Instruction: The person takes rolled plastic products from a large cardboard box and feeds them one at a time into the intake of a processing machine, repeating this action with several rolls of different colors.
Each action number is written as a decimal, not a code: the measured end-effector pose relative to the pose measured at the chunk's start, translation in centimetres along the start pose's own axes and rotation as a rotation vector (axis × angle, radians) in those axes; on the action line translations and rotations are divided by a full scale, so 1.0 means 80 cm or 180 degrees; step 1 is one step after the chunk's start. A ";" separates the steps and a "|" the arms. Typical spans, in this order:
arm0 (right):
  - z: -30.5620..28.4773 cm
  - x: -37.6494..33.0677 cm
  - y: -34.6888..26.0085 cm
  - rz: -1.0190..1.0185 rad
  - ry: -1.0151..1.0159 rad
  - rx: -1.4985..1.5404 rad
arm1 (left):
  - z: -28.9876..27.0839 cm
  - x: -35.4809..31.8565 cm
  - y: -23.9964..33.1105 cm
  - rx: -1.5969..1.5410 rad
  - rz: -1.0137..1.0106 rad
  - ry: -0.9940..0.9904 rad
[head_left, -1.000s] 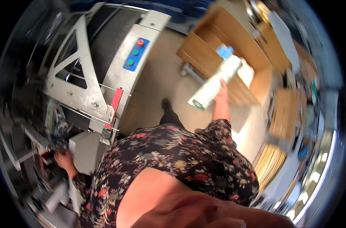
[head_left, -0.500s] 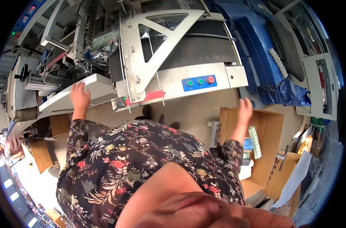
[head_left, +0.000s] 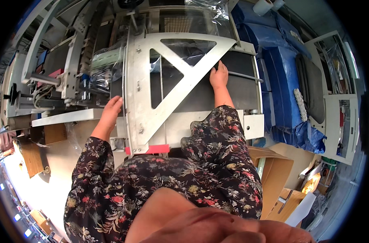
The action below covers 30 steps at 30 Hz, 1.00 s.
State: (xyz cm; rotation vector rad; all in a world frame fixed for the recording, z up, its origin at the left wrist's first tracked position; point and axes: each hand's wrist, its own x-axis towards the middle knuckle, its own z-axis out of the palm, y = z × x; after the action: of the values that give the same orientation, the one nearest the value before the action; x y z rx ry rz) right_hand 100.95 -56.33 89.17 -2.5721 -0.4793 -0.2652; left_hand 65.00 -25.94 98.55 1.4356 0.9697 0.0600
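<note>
two hands up on my machine: left hand [head_left: 111, 108] lies flat, fingers together, beside the white triangular frame [head_left: 152, 87]; right hand [head_left: 219, 76] curls over that frame's slanted edge by the black belt [head_left: 241, 87].

Sleeves [head_left: 216, 137]: black cloth, small floral print in red, pink, cream and green.
Machine frame [head_left: 180, 73]: pale grey-white metal plate with triangular cut-outs.
Belt [head_left: 241, 87]: matt black.
Strip [head_left: 148, 150]: red, at the lower edge of the frame.
Tarpaulin [head_left: 281, 81]: bright blue.
Boxes [head_left: 273, 174]: plain brown cardboard.
Film [head_left: 107, 60]: clear plastic over a pale green roll.
Ledge [head_left: 67, 116]: white.
</note>
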 end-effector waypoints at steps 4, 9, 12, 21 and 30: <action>0.004 0.048 0.017 0.0018 0.0015 0.0148 | 0.031 0.028 0.022 0.0135 0.0291 0.0302; 0.022 0.063 0.002 -0.0923 -0.0188 -0.0262 | 0.040 0.029 0.021 0.0186 0.0252 0.0553; 0.040 0.072 -0.012 -0.1818 -0.0394 -0.0217 | 0.039 0.026 0.016 0.0261 0.0257 0.0585; 0.019 0.090 0.006 -0.2000 -0.0996 -0.0589 | 0.029 0.026 0.031 0.0808 0.0671 0.0599; -0.007 0.093 0.033 0.0890 0.0150 0.0199 | 0.038 0.037 0.057 0.1440 0.0983 0.0718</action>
State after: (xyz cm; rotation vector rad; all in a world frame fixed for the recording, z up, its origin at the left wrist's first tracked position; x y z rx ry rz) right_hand 108.72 -56.66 90.51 -2.5266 -0.1056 -0.2071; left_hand 70.94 -25.71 100.36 2.0238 0.9735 0.2469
